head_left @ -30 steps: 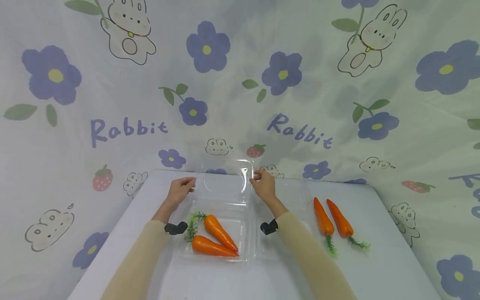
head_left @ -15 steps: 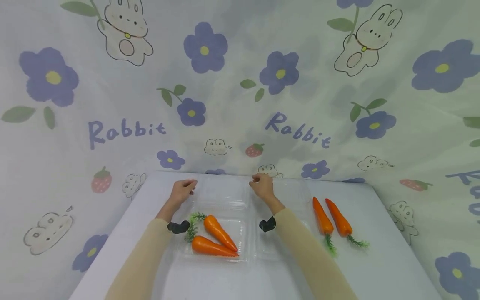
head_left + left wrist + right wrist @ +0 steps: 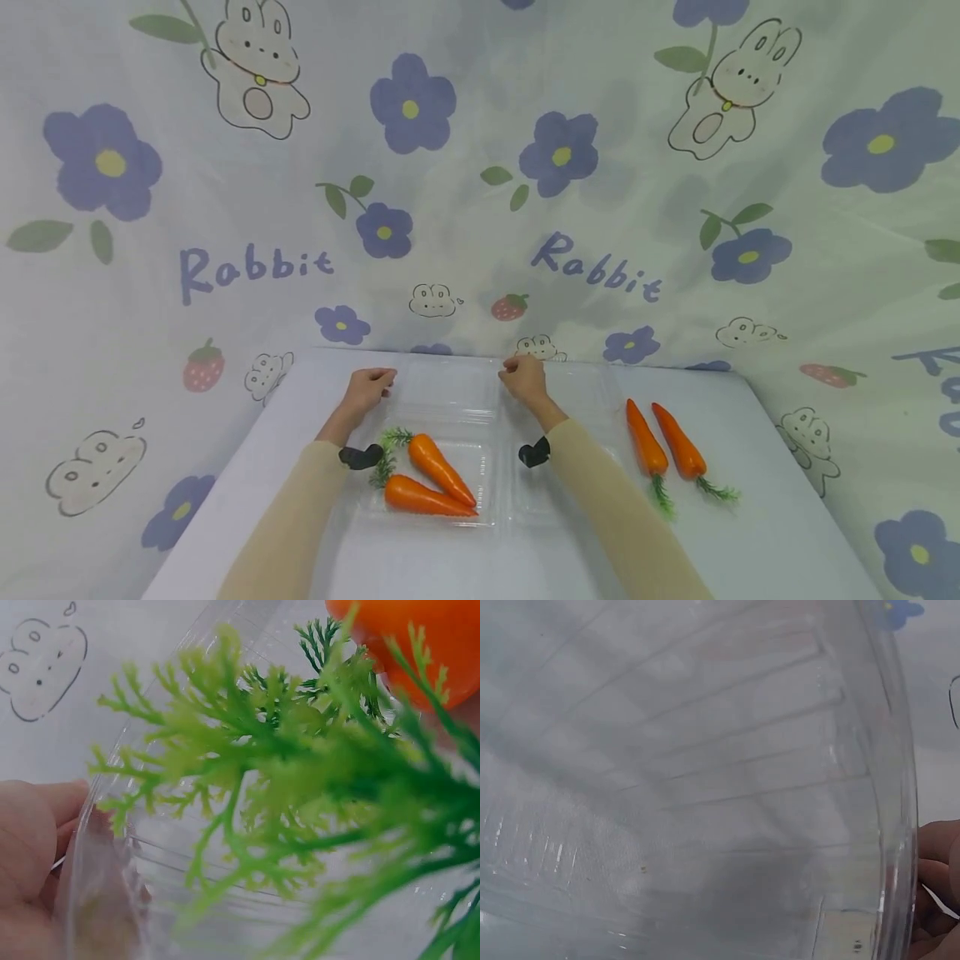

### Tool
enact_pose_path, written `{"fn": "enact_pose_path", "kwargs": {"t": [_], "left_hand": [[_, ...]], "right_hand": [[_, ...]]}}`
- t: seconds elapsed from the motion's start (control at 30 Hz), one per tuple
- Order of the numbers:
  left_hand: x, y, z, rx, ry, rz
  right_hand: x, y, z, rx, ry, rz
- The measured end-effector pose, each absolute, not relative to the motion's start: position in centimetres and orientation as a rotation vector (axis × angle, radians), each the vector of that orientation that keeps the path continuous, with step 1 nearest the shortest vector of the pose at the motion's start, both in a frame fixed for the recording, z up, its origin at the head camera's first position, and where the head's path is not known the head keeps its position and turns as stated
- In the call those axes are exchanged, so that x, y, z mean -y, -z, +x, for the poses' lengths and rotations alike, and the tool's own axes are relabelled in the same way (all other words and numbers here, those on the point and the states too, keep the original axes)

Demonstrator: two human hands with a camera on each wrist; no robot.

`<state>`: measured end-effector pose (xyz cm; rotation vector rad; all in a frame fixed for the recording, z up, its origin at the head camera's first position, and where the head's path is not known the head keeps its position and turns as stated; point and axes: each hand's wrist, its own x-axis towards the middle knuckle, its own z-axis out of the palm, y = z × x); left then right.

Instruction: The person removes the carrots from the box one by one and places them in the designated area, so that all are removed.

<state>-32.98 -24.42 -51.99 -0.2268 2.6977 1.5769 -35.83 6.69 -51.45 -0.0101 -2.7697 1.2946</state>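
Two orange carrots [image 3: 431, 497] with frilly green tops lie in the base of a clear plastic clamshell box [image 3: 491, 479]. Its lid [image 3: 446, 385] lies folded back towards the wall. My left hand [image 3: 367, 390] is at the lid's left edge, fingertips pinching there. In the left wrist view, fingers [image 3: 64, 814] meet the clear rim behind blurred green fronds [image 3: 285, 765]. My right hand [image 3: 527, 379] pinches at the lid's right edge. The right wrist view has curled fingers [image 3: 934, 889] right against the ridged plastic's rim.
A second clear clamshell box [image 3: 543, 492] stands open just to the right, partly hidden by my right forearm. Beyond it, two more carrots [image 3: 660, 442] lie on the white table [image 3: 420, 567]. A rabbit-and-flower patterned curtain [image 3: 465, 183] rises behind the table.
The lid was tilted up a second ago and has dropped back flat by half a second ago. Both hands stay at its sides with only slight shifts; the carrots have not moved.
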Motion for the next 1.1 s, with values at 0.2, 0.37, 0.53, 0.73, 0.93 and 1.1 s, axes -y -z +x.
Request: {"fn": "enact_pose_path", "kwargs": {"t": [0.2, 0.37, 0.53, 0.73, 0.93, 1.1], "left_hand": [[24.5, 52.1, -33.2, -2.649, -1.6, -0.244], [24.7, 52.3, -33.3, -2.625, -1.62, -0.25], [24.9, 52.5, -33.4, -2.599, -1.612, -0.259], [24.8, 52.6, -33.4, -2.57, -1.604, -0.293], [24.9, 52.4, -33.4, -2.569, -1.619, -0.293], [25.2, 51.9, -33.5, -2.557, -1.628, -0.307]], "right_hand": [[-6.6, 51.6, -36.1, 2.791, -1.295, -0.013], [-6.5, 51.6, -36.1, 2.804, -1.291, -0.012], [-6.5, 51.8, -36.0, 2.819, -1.308, -0.02], [-6.7, 52.0, -35.7, 2.826, -1.32, -0.004], [-7.0, 52.1, -35.4, 2.817, -1.293, 0.05], [-7.2, 51.6, -34.6, 2.841, -1.216, 0.144]]}}
